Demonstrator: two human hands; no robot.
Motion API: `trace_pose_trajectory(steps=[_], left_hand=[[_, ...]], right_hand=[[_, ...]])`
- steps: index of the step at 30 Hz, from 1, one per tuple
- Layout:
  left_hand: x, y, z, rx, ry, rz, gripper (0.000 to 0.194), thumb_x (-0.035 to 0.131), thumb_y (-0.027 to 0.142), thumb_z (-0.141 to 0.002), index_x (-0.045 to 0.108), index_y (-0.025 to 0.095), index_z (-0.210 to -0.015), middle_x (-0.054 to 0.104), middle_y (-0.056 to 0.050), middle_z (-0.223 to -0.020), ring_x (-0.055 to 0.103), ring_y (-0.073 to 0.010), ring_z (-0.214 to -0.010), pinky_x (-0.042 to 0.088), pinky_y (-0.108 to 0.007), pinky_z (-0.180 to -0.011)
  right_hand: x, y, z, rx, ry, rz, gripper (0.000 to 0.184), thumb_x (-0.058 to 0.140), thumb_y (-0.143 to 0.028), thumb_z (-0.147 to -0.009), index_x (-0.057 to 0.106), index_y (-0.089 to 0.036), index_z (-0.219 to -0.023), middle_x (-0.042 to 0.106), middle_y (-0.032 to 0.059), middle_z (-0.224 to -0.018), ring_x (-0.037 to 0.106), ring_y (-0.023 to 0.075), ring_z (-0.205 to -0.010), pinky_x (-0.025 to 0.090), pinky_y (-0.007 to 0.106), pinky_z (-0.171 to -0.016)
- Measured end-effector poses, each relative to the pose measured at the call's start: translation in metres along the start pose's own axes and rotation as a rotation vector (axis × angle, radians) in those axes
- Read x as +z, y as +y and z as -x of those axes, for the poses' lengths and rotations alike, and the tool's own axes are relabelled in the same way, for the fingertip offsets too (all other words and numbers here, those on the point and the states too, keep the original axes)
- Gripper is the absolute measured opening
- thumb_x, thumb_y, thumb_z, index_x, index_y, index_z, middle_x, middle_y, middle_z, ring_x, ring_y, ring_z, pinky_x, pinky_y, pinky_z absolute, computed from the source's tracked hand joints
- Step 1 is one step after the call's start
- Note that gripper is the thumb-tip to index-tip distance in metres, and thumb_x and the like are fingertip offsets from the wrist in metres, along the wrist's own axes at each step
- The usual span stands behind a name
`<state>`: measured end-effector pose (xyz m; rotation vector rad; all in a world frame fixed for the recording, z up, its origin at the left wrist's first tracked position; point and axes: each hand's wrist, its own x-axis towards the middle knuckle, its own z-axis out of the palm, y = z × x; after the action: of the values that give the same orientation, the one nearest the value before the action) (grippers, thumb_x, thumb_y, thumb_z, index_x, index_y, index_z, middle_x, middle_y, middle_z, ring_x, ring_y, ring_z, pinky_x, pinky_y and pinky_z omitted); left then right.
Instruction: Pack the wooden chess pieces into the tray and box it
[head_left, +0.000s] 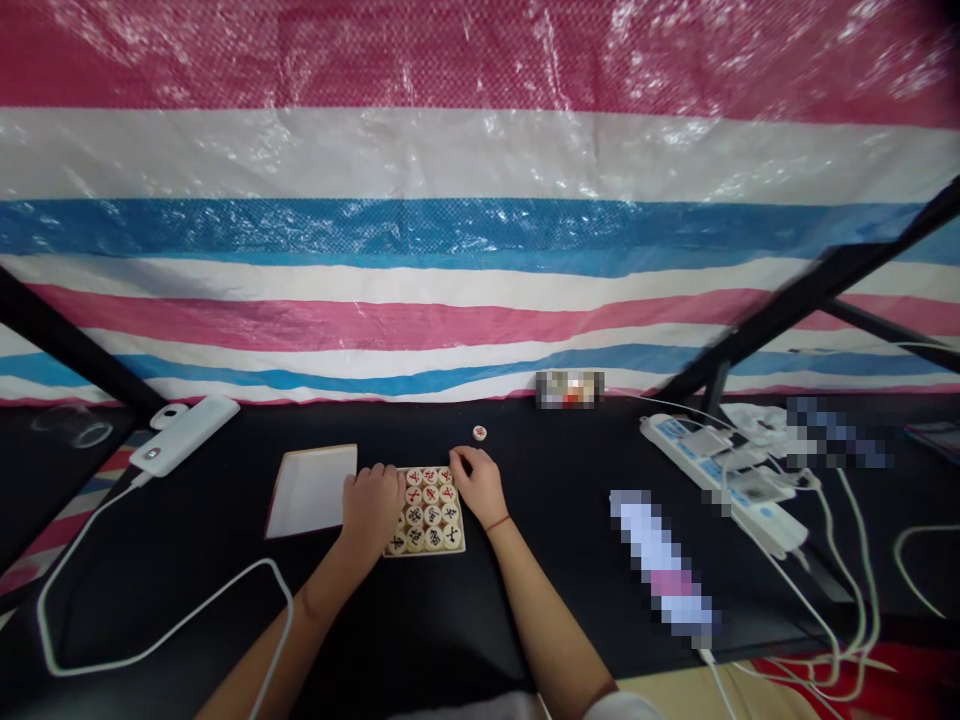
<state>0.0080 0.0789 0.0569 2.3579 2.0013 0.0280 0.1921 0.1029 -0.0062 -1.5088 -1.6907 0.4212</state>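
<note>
A shallow box [424, 554] holds rows of round Chinese chess pieces [433, 516], red characters in the far rows and black in the near ones. My left hand [373, 510] lies over the box's left side, fingers together and curled at its edge, hiding part of the pieces. At the far right corner of the box is my right hand [480, 485], its fingers bent inward in a pinch. What those fingertips hold, if anything, is hidden. One loose chess piece [479, 433] with a red character lies on the black table just beyond my right hand.
Left of the box lies an open white lid [313, 491]. A white power bank [184, 436] with a cable stands at the left. On the right are a power strip [724, 483] with plugs and cables, and a blurred-out object [664, 565]. Striped sheeting [480, 230] hangs behind.
</note>
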Motion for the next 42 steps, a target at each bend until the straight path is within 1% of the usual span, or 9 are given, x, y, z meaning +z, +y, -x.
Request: trace_pose_trajectory(steps=[7,12,19,25,28,31,34,37,42], left_hand=[[0.000,-0.005,0.001,0.043,0.026,0.032,0.024,0.041,0.024,-0.093,0.064,0.018,-0.092,0.065,-0.009,-0.094,0.060,-0.0260,-0.092,0.039,-0.035,-0.073],[0.003,-0.012,-0.001,0.087,0.054,0.136,0.018,0.045,0.022,-0.091,0.063,0.020,-0.086,0.067,-0.005,-0.088,0.060,-0.0249,-0.087,0.040,-0.036,-0.076],[-0.003,-0.009,-0.007,0.074,0.192,0.862,0.016,0.050,0.035,-0.088,0.060,0.022,-0.089,0.067,-0.002,-0.088,0.063,-0.0181,-0.082,0.048,-0.030,-0.077],[0.002,0.003,-0.001,-0.012,0.125,1.162,0.020,0.054,0.041,-0.086,0.059,0.022,-0.090,0.067,-0.001,-0.087,0.066,-0.0178,-0.082,0.052,-0.029,-0.075],[0.008,0.000,-0.002,-0.014,0.195,1.091,0.025,0.053,0.042,-0.087,0.059,0.022,-0.101,0.068,-0.003,-0.092,0.067,-0.0184,-0.084,0.052,-0.030,-0.075],[0.015,-0.013,-0.005,0.041,0.431,0.876,0.022,0.049,0.036,-0.090,0.062,0.021,-0.100,0.068,-0.004,-0.091,0.065,-0.0187,-0.084,0.052,-0.032,-0.077],[0.020,-0.027,-0.006,0.148,0.665,0.680,0.017,0.049,0.027,-0.091,0.064,0.020,-0.093,0.069,-0.005,-0.087,0.065,-0.0192,-0.083,0.050,-0.034,-0.079],[0.023,-0.035,-0.005,0.221,0.790,0.564,0.014,0.051,0.022,-0.090,0.065,0.021,-0.092,0.070,-0.005,-0.085,0.064,-0.0191,-0.081,0.048,-0.035,-0.081],[0.026,-0.038,-0.002,0.275,0.811,0.548,0.012,0.053,0.018,-0.089,0.064,0.021,-0.091,0.068,-0.004,-0.082,0.063,-0.0181,-0.079,0.048,-0.033,-0.078]], right_hand=[[0.000,0.000,0.000,0.006,0.010,-0.007,0.024,0.046,-0.025,-0.089,0.069,-0.019,-0.083,0.070,0.0053,-0.080,0.060,0.0183,-0.073,0.045,0.028,-0.072],[-0.004,-0.006,0.001,-0.005,0.049,-0.034,0.024,0.046,-0.025,-0.089,0.068,-0.019,-0.083,0.071,0.0061,-0.081,0.061,0.0191,-0.073,0.048,0.031,-0.072],[-0.018,-0.048,0.007,-0.340,0.044,-0.205,0.022,0.062,-0.021,-0.080,0.065,-0.022,-0.102,0.069,0.0072,-0.106,0.062,0.0218,-0.100,0.048,0.038,-0.089],[-0.015,-0.064,0.010,-0.378,0.014,-0.225,0.017,0.058,-0.021,-0.084,0.066,-0.024,-0.099,0.071,0.0064,-0.102,0.064,0.0204,-0.098,0.051,0.037,-0.087],[-0.014,-0.041,-0.001,-0.282,0.119,-0.178,0.014,0.056,-0.024,-0.087,0.066,-0.022,-0.097,0.070,0.0075,-0.100,0.064,0.0204,-0.096,0.050,0.036,-0.088],[-0.016,0.000,-0.019,-0.052,0.343,-0.016,0.018,0.052,-0.028,-0.087,0.064,-0.018,-0.095,0.069,0.0098,-0.093,0.064,0.0211,-0.086,0.051,0.037,-0.082],[-0.019,0.035,-0.032,0.060,0.398,0.090,0.022,0.049,-0.031,-0.086,0.063,-0.016,-0.093,0.068,0.0113,-0.091,0.063,0.0223,-0.083,0.051,0.037,-0.079],[-0.019,0.049,-0.035,0.056,0.403,0.102,0.025,0.047,-0.031,-0.087,0.063,-0.015,-0.097,0.068,0.0127,-0.095,0.063,0.0230,-0.087,0.050,0.037,-0.081],[-0.011,0.046,-0.031,-0.058,0.245,0.166,0.020,0.047,-0.027,-0.086,0.064,-0.018,-0.095,0.069,0.0087,-0.089,0.063,0.0218,-0.083,0.048,0.035,-0.080]])
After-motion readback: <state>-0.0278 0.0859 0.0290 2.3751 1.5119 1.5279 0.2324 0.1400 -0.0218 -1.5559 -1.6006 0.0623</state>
